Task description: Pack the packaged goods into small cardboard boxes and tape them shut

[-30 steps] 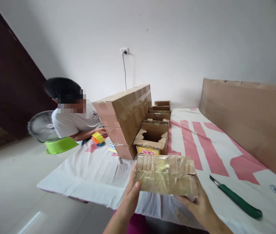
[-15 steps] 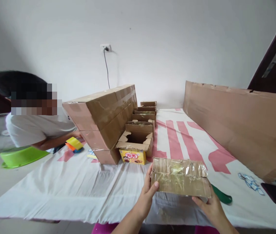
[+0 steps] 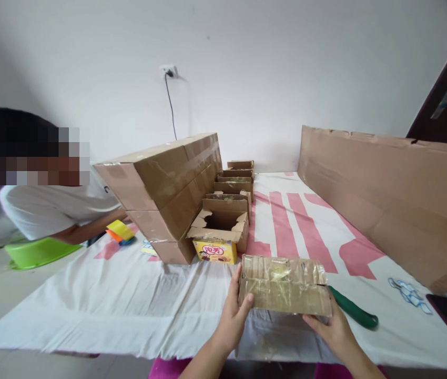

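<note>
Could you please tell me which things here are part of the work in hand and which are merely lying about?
In hand:
left hand
right hand
taped cardboard box
green-handled knife
row of open cartons

Lying about:
stacked long cartons
cardboard sheet
green basin

Open cloth point(image 3: 298, 221) runs between stacked boxes point(image 3: 168, 195) and, seemingly leaning, cardboard sheet point(image 3: 397, 195).
</note>
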`<act>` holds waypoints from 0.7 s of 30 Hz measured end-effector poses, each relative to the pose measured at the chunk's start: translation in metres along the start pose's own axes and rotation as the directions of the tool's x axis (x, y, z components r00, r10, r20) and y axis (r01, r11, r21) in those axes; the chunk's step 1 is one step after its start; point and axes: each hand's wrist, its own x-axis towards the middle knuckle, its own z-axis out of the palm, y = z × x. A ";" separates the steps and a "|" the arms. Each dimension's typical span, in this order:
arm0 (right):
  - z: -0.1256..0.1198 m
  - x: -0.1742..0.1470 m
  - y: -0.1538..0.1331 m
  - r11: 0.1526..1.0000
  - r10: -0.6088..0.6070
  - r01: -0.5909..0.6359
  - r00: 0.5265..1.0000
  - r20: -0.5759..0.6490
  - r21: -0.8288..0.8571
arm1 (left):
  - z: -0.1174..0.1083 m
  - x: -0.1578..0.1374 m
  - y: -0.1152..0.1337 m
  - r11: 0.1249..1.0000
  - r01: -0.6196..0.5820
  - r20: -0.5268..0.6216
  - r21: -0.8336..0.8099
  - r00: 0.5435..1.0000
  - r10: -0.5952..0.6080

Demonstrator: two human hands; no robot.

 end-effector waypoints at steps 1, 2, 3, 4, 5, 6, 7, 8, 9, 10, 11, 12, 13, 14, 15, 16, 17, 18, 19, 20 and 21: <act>-0.002 0.001 -0.001 0.999 -0.014 0.014 1.000 0.009 -0.039 | 0.000 0.001 0.001 0.999 -0.033 -0.011 0.031 0.999 0.034; -0.006 0.003 -0.001 0.996 -0.029 0.031 0.999 0.023 -0.085 | -0.001 0.003 0.001 0.996 -0.064 -0.018 0.066 0.998 0.066; -0.010 0.004 0.000 0.990 -0.046 0.050 0.998 0.032 -0.134 | -0.002 0.004 0.003 0.991 -0.091 -0.020 0.101 0.995 0.094; -0.015 0.005 0.002 0.982 -0.065 0.072 0.997 0.046 -0.176 | -0.003 0.006 0.004 0.985 -0.112 -0.020 0.134 0.993 0.116; -0.021 0.007 0.004 0.973 -0.085 0.097 0.994 0.065 -0.209 | -0.004 0.006 0.006 0.978 -0.129 -0.016 0.165 0.991 0.133; -0.027 0.009 0.007 0.965 -0.107 0.125 0.990 0.088 -0.232 | -0.005 0.007 0.008 0.971 -0.143 -0.008 0.190 0.989 0.147; -0.034 0.011 0.010 0.955 -0.130 0.154 0.985 0.112 -0.252 | -0.006 0.008 0.010 0.964 -0.159 0.000 0.212 0.987 0.163; -0.041 0.014 0.012 0.944 -0.147 0.180 0.980 0.135 -0.275 | -0.007 0.008 0.012 0.956 -0.179 0.009 0.234 0.983 0.182; -0.047 0.017 0.015 0.931 -0.159 0.200 0.975 0.157 -0.304 | -0.007 0.008 0.014 0.946 -0.201 0.019 0.255 0.979 0.203; -0.053 0.020 0.017 0.915 -0.161 0.213 0.972 0.172 -0.342 | -0.007 0.009 0.015 0.936 -0.223 0.026 0.271 0.974 0.225; -0.058 0.023 0.019 0.895 -0.156 0.213 0.972 0.174 -0.391 | -0.008 0.009 0.016 0.926 -0.245 0.030 0.286 0.969 0.247; -0.062 0.025 0.022 0.870 -0.143 0.205 0.975 0.168 -0.448 | -0.008 0.009 0.017 0.916 -0.266 0.028 0.301 0.962 0.270; -0.066 0.027 0.025 0.839 -0.127 0.190 0.979 0.157 -0.510 | -0.008 0.009 0.018 0.903 -0.286 0.021 0.320 0.955 0.295; -0.068 0.028 0.029 0.802 -0.110 0.172 0.984 0.142 -0.573 | -0.008 0.010 0.018 0.890 -0.304 0.011 0.341 0.947 0.320; -0.071 0.029 0.033 0.758 -0.097 0.152 0.988 0.122 -0.634 | -0.008 0.010 0.018 0.874 -0.322 0.000 0.363 0.938 0.346; -0.072 0.028 0.037 0.710 -0.083 0.132 0.991 0.103 -0.692 | -0.009 0.010 0.019 0.858 -0.340 -0.009 0.385 0.928 0.371; -0.073 0.028 0.040 0.659 -0.068 0.112 0.994 0.089 -0.744 | -0.009 0.011 0.019 0.841 -0.357 -0.013 0.406 0.918 0.396; -0.073 0.027 0.043 0.607 -0.051 0.094 0.996 0.080 -0.789 | -0.009 0.011 0.020 0.823 -0.376 -0.009 0.425 0.908 0.420; -0.074 0.026 0.045 0.559 -0.029 0.078 0.997 0.075 -0.826 | -0.009 0.011 0.021 0.803 -0.399 0.003 0.443 0.896 0.444; -0.074 0.025 0.045 0.517 -0.005 0.064 0.997 0.072 -0.854 | -0.010 0.011 0.022 0.782 -0.423 0.021 0.459 0.884 0.466; -0.074 0.025 0.045 0.483 0.019 0.055 0.997 0.073 -0.874 | -0.010 0.011 0.023 0.761 -0.445 0.039 0.472 0.873 0.486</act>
